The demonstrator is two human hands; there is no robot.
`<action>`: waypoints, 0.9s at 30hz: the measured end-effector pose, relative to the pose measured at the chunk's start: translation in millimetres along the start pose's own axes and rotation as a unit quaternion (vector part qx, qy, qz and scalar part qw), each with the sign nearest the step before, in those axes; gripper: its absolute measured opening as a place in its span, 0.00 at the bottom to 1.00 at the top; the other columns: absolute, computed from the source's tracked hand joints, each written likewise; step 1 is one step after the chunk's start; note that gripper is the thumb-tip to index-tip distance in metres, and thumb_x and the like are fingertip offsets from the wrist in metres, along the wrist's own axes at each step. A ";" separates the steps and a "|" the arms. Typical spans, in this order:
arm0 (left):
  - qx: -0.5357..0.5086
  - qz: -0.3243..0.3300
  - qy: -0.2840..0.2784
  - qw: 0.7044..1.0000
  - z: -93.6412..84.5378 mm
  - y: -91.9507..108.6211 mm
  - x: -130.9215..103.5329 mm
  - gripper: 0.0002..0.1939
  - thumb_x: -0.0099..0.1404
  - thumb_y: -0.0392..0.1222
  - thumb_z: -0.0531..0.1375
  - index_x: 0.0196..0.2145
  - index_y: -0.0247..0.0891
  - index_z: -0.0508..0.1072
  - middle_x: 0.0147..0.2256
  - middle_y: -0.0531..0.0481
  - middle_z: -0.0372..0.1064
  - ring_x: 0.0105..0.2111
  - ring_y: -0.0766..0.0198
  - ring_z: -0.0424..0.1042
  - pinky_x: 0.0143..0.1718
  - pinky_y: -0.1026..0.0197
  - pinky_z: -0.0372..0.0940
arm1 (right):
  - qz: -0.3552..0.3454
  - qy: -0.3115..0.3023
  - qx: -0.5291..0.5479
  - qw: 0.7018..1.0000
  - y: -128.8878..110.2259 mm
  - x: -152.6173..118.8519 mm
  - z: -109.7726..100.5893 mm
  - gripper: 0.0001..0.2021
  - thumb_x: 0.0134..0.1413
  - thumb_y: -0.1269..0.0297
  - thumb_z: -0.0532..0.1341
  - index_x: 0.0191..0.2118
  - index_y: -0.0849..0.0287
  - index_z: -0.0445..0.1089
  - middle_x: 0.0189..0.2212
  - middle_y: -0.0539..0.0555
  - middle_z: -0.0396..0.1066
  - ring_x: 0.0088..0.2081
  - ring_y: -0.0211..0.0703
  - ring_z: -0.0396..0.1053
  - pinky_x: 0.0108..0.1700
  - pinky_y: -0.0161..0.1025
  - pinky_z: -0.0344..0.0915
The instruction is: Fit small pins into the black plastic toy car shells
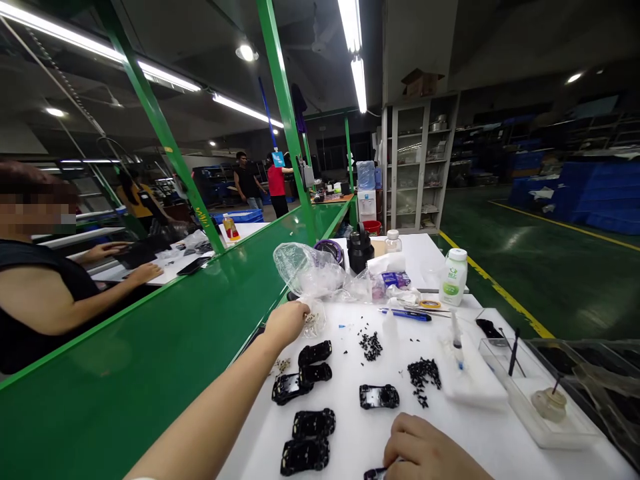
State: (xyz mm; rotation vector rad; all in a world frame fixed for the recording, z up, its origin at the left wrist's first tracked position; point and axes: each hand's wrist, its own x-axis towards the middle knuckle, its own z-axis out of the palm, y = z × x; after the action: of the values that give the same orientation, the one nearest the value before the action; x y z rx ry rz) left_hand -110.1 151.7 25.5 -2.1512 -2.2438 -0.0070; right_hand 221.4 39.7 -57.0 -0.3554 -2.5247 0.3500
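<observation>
Head view: at frame centre the left hand [286,323] pinches the clear plastic bag [305,272] of small parts; draw slowly (the film looks flimsy). Bottom edge, the right hand [425,452] closes over a black car part [376,473]; keep it flat.

A white bench [360,427] fills the lower middle and right of the frame. On it lie black toy-car shells [310,380] toward the lower centre, two heaps of small black parts [424,373] just right of them, and a crumpled clear plastic bag [305,270] at its far left edge. Further back stand a white bottle [454,277] and a black jar [360,250]. A blue pen [411,315] lies in front of them, and a clear tray [545,407] sits at the right.
</observation>
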 end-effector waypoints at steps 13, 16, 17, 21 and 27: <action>-0.232 -0.020 0.063 0.970 -26.8 -5.9 -28.9 0.13 0.66 0.49 0.59 0.39 0.36 0.76 0.39 0.46 0.76 0.40 0.58 0.74 0.46 0.52 0.67 | 0.004 -0.019 -0.010 1.000 -3.7 1.7 -5.5 0.05 0.54 0.71 0.66 0.31 0.58 0.69 0.32 0.49 0.73 0.35 0.40 0.66 0.35 0.36 0.63; -0.320 -0.047 0.078 0.943 -40.0 5.9 -46.2 0.18 0.63 0.53 0.59 0.41 0.36 0.77 0.37 0.45 0.78 0.36 0.57 0.75 0.39 0.57 0.68 | 0.008 -0.029 0.000 1.000 -4.2 1.2 -7.1 0.04 0.53 0.71 0.67 0.33 0.58 0.71 0.33 0.50 0.74 0.36 0.42 0.67 0.36 0.37 0.64; -0.348 -0.050 0.082 0.933 -45.5 12.5 -56.3 0.20 0.62 0.55 0.60 0.43 0.36 0.77 0.37 0.45 0.78 0.36 0.57 0.76 0.38 0.58 0.68 | 0.010 -0.035 0.004 0.999 -4.3 1.2 -7.9 0.04 0.53 0.70 0.67 0.33 0.58 0.71 0.34 0.51 0.74 0.36 0.42 0.67 0.37 0.37 0.65; -0.427 -0.058 0.072 0.899 -63.9 46.0 -111.6 0.24 0.57 0.59 0.63 0.41 0.37 0.79 0.35 0.45 0.79 0.33 0.58 0.75 0.34 0.59 0.69 | 0.030 -0.060 0.028 0.997 -8.8 3.2 -16.7 0.03 0.52 0.70 0.66 0.34 0.58 0.73 0.35 0.53 0.73 0.38 0.45 0.67 0.39 0.39 0.66; -0.634 -0.111 0.027 0.765 -47.9 93.1 -173.0 0.17 0.46 0.51 0.72 0.32 0.39 0.80 0.28 0.47 0.78 0.29 0.59 0.75 0.30 0.61 0.70 | 0.069 0.042 0.093 0.992 -31.5 8.0 -47.7 0.12 0.52 0.74 0.62 0.44 0.60 0.72 0.39 0.58 0.70 0.39 0.47 0.66 0.40 0.44 0.67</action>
State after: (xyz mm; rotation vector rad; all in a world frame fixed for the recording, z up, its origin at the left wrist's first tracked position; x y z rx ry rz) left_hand -8.9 -18.4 66.8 -2.0022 -2.7319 -2.0900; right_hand 236.2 21.1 -4.3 -0.4628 -2.3683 0.6079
